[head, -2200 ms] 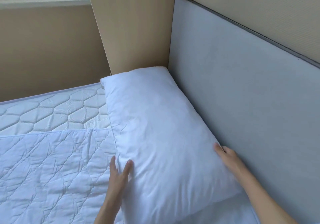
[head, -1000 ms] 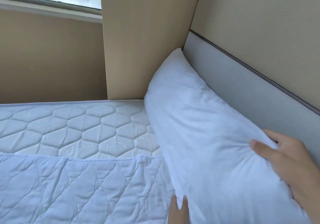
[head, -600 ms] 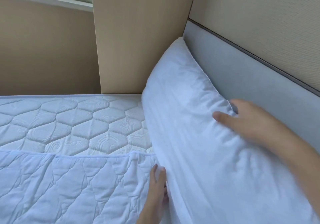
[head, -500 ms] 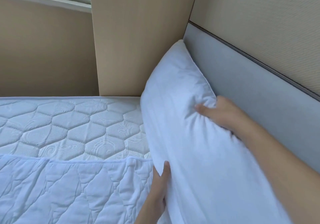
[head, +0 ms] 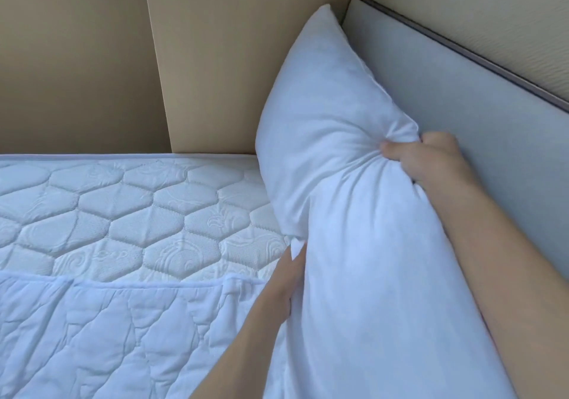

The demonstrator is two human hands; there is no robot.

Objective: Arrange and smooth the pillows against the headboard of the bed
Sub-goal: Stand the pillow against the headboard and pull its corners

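A white pillow [head: 348, 214] stands on its long edge, leaning against the grey padded headboard [head: 462, 100], its far corner up in the corner of the wall. My right hand [head: 431, 161] pinches the pillow's upper edge beside the headboard, and the fabric bunches into creases around the fingers. My left hand [head: 283, 284] grips the pillow's lower edge where it meets the mattress [head: 138, 207]. The pillow's near end runs out of the frame at the bottom.
A white quilted cover [head: 107, 337] lies over the near part of the mattress, its edge folded back. A beige wooden panel [head: 231, 59] rises behind the bed's far side. A beige wall stands to the left.
The pillow went from lying flat to standing on edge against the headboard. My right hand slid along its top edge and closed on the fabric; my left hand moved up along the lower edge.
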